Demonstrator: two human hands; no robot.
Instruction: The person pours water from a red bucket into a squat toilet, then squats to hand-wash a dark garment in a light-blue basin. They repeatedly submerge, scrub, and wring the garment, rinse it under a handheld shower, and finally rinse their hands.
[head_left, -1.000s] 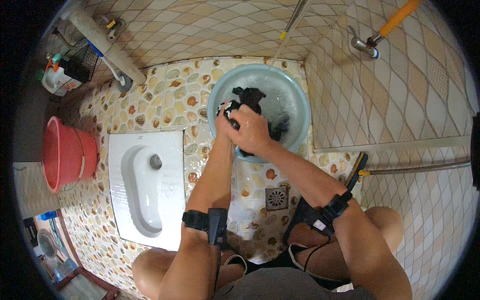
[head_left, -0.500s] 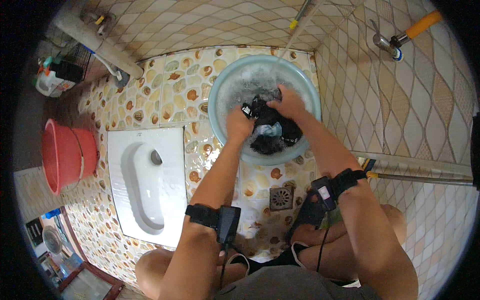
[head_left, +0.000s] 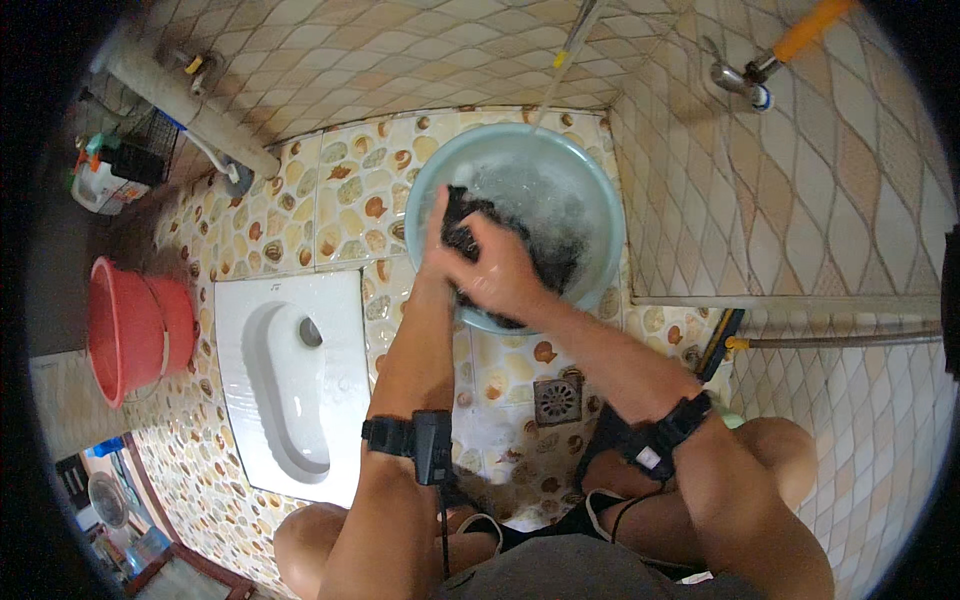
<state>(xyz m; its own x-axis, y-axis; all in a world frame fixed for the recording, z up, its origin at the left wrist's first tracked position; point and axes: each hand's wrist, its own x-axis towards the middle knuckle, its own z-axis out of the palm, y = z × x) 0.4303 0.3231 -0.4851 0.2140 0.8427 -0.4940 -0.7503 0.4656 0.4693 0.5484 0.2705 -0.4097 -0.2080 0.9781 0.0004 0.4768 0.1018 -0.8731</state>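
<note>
A light blue round basin (head_left: 614, 215) stands on the tiled floor, with foamy water inside. Soaked black clothing (head_left: 556, 268) lies partly under the suds, and one bunch of it rises between my hands at the basin's left side. My left hand (head_left: 436, 235) is seen edge-on there, closed against the cloth, its fingers partly hidden. Close beside it, my right hand (head_left: 500, 268) is bent round the same black cloth, knuckles up and slightly blurred. A thin stream of water (head_left: 546, 106) falls into the basin's far side.
A white squat toilet (head_left: 345, 390) is set in the floor left of the basin, and a red bucket (head_left: 178, 325) stands farther left. Near my right forearm are a floor drain (head_left: 558, 400) and a long-handled floor squeegee (head_left: 722, 345). A tap (head_left: 738, 82) projects from the right wall.
Both hands have shifted left in the basin, and the right hand has come across next to the left. The cloth is bunched between them, and the pale patch on it no longer shows.
</note>
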